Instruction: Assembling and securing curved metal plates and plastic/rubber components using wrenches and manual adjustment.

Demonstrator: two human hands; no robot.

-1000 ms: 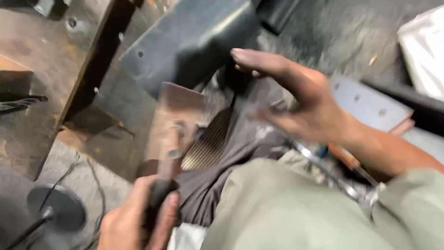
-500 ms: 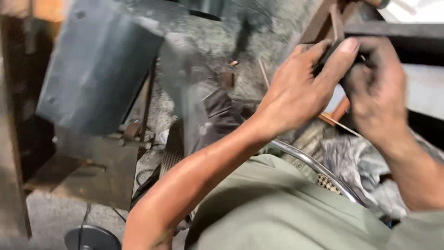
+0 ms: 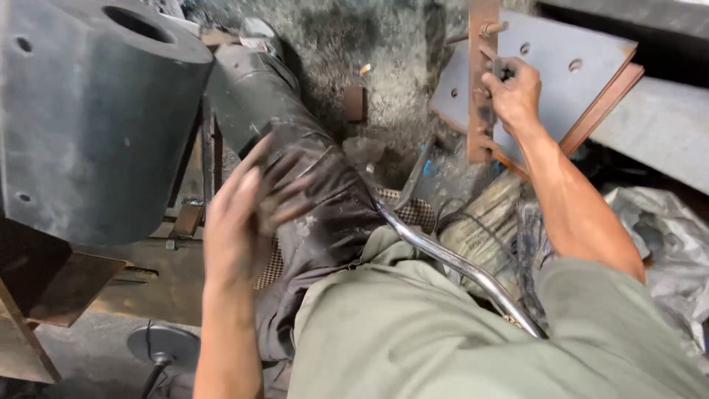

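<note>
My right hand (image 3: 513,92) is up at the far right, fingers closed on a small dark part against a rusty upright steel bar (image 3: 481,81). The bar stands in front of a grey steel plate (image 3: 550,70) with several round holes. My left hand (image 3: 244,218) is lower left, blurred, empty with fingers spread, hovering over my dark trouser leg (image 3: 310,177). It is close to the large grey steel cylinder (image 3: 88,111) with a round hole in its top.
A chrome tube (image 3: 450,266) curves across my lap. Crumpled plastic sheeting (image 3: 665,236) lies at the right. A rusty flat plate (image 3: 59,281) and a round black base (image 3: 162,347) sit at lower left. The gritty concrete floor (image 3: 384,44) shows beyond.
My left hand has left the bar at upper right and swung down to the left over my leg. My right hand stays on the bar. The view has shifted.
</note>
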